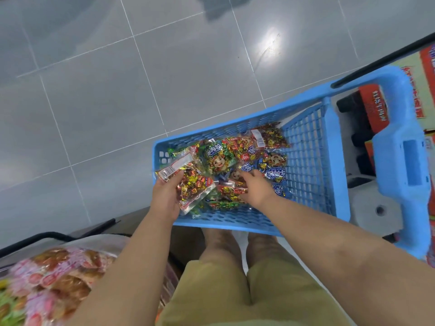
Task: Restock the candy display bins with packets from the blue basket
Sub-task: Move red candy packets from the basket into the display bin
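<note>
Two hands met the blue basket (pixel 306 161); your left hand (pixel 166 198) gripped a red packet (pixel 191 184); your right hand (pixel 256 188) lay among packets (pixel 231 191) beneath it, grasp unclear; slick film could slip out.

Head camera looks steeply down, near the blue basket (pixel 313 147).

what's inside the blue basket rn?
Loose pile of candy packets, green, red and blue. The left hand grips a red-gold packet; right hand rests on the pile. The blue basket floor beneath them is hidden, as are lower packets.
</note>
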A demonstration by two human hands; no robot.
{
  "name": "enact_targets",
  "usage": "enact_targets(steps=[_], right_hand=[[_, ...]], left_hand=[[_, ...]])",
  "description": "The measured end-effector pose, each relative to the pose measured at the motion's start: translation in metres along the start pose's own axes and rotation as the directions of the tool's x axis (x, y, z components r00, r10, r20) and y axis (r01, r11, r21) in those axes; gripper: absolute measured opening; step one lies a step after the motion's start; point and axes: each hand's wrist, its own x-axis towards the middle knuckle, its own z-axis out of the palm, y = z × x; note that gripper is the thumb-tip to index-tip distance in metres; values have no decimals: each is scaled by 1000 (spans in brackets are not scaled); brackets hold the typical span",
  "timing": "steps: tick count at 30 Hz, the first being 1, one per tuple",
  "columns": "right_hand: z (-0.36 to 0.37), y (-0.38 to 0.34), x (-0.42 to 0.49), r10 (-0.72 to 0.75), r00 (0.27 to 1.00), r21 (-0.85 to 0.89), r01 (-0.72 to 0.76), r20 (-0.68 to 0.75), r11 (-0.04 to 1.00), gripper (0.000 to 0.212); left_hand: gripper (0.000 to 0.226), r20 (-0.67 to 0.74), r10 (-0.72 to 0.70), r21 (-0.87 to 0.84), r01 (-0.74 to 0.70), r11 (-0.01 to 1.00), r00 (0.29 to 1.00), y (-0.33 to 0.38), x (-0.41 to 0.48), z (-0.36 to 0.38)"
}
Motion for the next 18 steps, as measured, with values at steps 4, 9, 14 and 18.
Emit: enact_targets(steps=[4,9,14,18], right_hand=[[-15,14,-9,30,1000,73,-31,6,997,32],[-45,24,-27,53,996,385,-19,-76,923,14],[-80,9,-48,82,971,678,95,-224,729,17],[-97,-8,-70,-18,995,836,91,-96,542,31]], left_hand=[[22,-16,9,6,-9,1000,1000,-1,-6,6],[24,-44,38,-37,-40,999,998,1,-21,8],[25,-115,79,-110,-92,990,990,-6,-48,1],[30,-168,116,-190,-147,971,979,-23,-84,-7]])
